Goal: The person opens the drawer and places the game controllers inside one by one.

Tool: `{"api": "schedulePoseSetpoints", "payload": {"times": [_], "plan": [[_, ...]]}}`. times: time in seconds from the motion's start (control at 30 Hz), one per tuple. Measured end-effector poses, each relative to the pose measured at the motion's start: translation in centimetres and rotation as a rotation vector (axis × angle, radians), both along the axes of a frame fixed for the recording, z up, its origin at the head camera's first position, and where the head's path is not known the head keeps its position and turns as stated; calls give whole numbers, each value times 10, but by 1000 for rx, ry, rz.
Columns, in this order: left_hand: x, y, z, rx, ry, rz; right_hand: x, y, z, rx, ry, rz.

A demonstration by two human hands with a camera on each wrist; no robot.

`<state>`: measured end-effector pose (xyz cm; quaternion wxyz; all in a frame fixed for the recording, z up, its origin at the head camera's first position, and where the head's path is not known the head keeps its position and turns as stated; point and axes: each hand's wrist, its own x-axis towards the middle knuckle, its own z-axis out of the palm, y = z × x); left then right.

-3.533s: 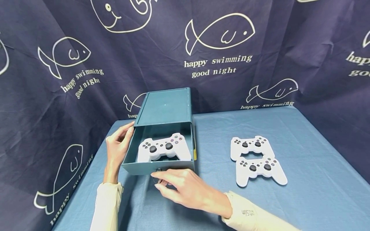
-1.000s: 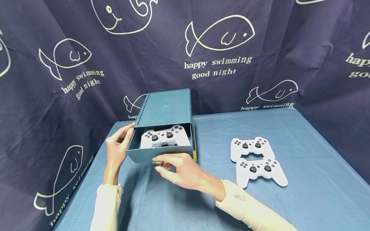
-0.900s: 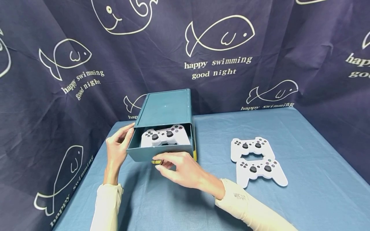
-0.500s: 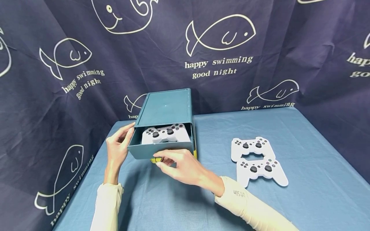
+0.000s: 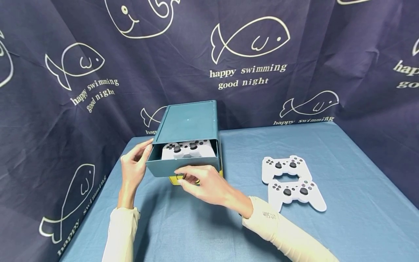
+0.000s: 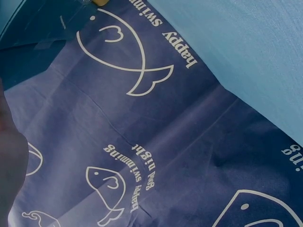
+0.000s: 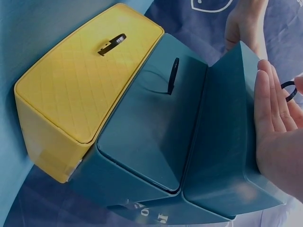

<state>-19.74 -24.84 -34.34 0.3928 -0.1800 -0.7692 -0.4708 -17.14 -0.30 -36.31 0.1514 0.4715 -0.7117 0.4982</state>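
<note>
"Any risk?"

"Possibly a jam, from pushing the drawer (image 5: 163, 168) in askew, or from a catch of the controller (image 5: 188, 151) on the near rim of the cabinet (image 5: 190, 122)."

"And the fingers?"

"On the right hand (image 5: 209, 185), apparently curled round the ring pull (image 7: 295, 93); on the left hand (image 5: 135, 160), loosely bent against the cabinet's left side."

"Controller where?"

"Inside the drawer, beyond its front, far of the right hand."

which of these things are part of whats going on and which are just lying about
Likely in use:
top drawer, partly open, its ring at the right grip
teal cabinet, touched by the left grip
white controller inside the drawer

Apparently just lying about:
rear controller and front controller on the table
yellow drawer, untouched
</note>
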Motion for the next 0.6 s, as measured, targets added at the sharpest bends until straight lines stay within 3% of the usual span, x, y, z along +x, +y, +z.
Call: {"api": "schedulePoseSetpoints", "payload": {"times": [0.13,0.4,0.6], "plan": [[-2,-2,-3,2,2,2,-2,0,0,-7,9,-6],[4,3,3,-1,21,-11,-8,-2,0,-1,19,-23],[-9,-7,-10,1,23,-10,-12,-1,1,2,9,-23]]}}
